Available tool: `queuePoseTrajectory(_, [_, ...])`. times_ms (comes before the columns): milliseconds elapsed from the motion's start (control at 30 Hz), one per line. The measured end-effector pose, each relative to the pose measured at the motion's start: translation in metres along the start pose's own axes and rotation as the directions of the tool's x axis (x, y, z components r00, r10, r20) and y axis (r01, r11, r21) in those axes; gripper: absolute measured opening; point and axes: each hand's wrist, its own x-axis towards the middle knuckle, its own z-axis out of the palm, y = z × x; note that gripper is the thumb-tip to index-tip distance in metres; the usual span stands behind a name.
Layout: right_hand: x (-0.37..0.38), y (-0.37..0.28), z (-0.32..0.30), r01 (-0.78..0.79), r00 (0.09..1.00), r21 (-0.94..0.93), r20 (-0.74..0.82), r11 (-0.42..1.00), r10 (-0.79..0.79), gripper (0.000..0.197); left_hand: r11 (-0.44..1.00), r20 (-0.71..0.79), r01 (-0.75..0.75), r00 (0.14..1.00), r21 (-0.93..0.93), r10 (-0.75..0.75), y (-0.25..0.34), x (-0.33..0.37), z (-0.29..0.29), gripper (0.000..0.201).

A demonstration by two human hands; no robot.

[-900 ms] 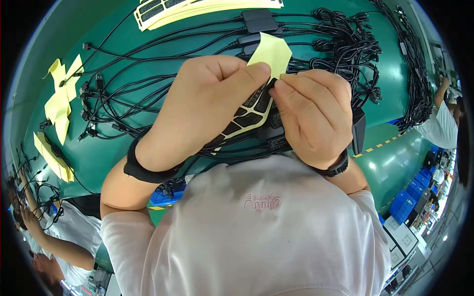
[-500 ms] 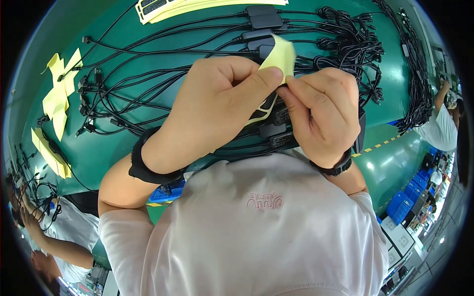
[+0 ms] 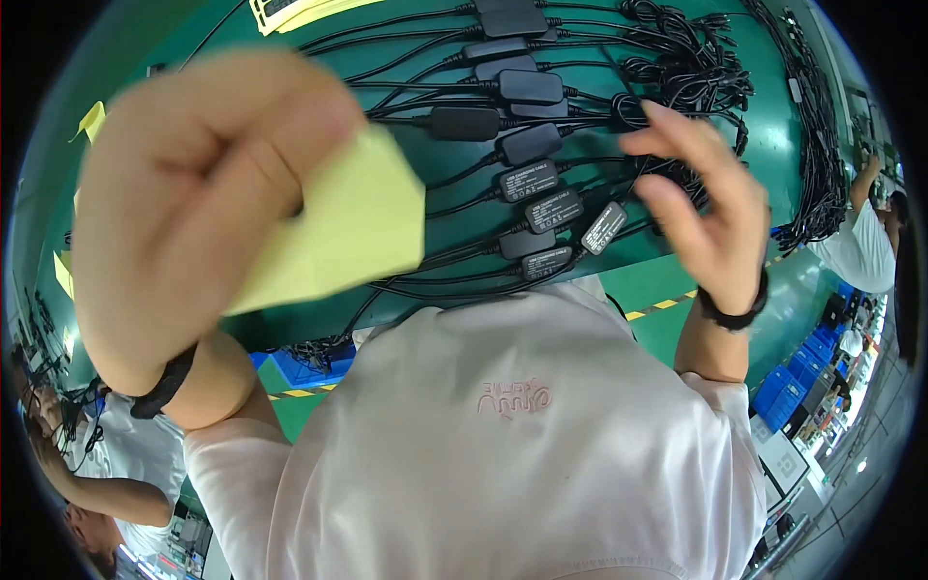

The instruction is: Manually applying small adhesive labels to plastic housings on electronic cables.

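Note:
My left hand [image 3: 217, 193], raised close and blurred, pinches a pale yellow paper sheet [image 3: 362, 227] that hangs over the table's left half and hides what lies below. Fingers spread, my right hand [image 3: 715, 208] hovers beside the black cables with nothing in its grip. Near its fingertips a small black adapter box [image 3: 605, 228] with a white-printed label lies tilted on its cable. More black cable boxes [image 3: 530, 182] lie in a column to its left, several with printed labels facing up and others plain.
Coiled black cables [image 3: 686, 72] fill the back right, with a long cable bundle [image 3: 817, 184] along the right edge. Yellow sheets [image 3: 290, 14] lie at the back left. A co-worker [image 3: 116, 464] handles cables at left. Blue crates [image 3: 797, 372] stand on the floor at right.
My left hand has swung left and up with the yellow sheet, away from my right hand. My right hand has let go and opened, moving right. The labelled box beneath is now uncovered.

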Motion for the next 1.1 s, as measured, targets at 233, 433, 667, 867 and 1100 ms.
queuePoseTrajectory(233, [-0.014, 0.016, 0.045, 0.261, 0.965, -0.118, 0.07, 0.958, -0.254, 0.052, 0.818, 0.523, -0.376, 0.845, 0.435, 0.11, -0.016, 0.007, 0.047, 0.013])
queuePoseTrajectory(433, [0.0, 0.021, 0.054, 0.348, 0.938, -0.21, 0.062, 0.914, -0.342, 0.062, 0.725, 0.492, -0.439, 0.856, 0.53, 0.159, -0.014, 0.001, 0.07, 0.032])
queuePoseTrajectory(667, [-0.016, 0.003, 0.044, 0.174, 0.97, -0.014, -0.17, 0.985, -0.174, 0.06, 0.66, 0.441, -0.494, 0.857, 0.565, 0.264, -0.044, 0.003, 0.092, 0.024])
queuePoseTrajectory(867, [-0.037, -0.012, 0.062, 0.069, 0.977, 0.437, -0.212, 0.897, 0.028, 0.021, 0.775, 0.25, -0.445, 0.895, 0.448, 0.369, -0.064, 0.002, 0.106, 0.022])
queuePoseTrajectory(1100, [-0.046, -0.031, 0.079, -0.415, 0.759, 0.73, -0.051, 0.542, 0.649, 0.01, 0.767, 0.214, -0.428, 0.904, 0.478, 0.372, -0.066, -0.006, 0.107, 0.015])
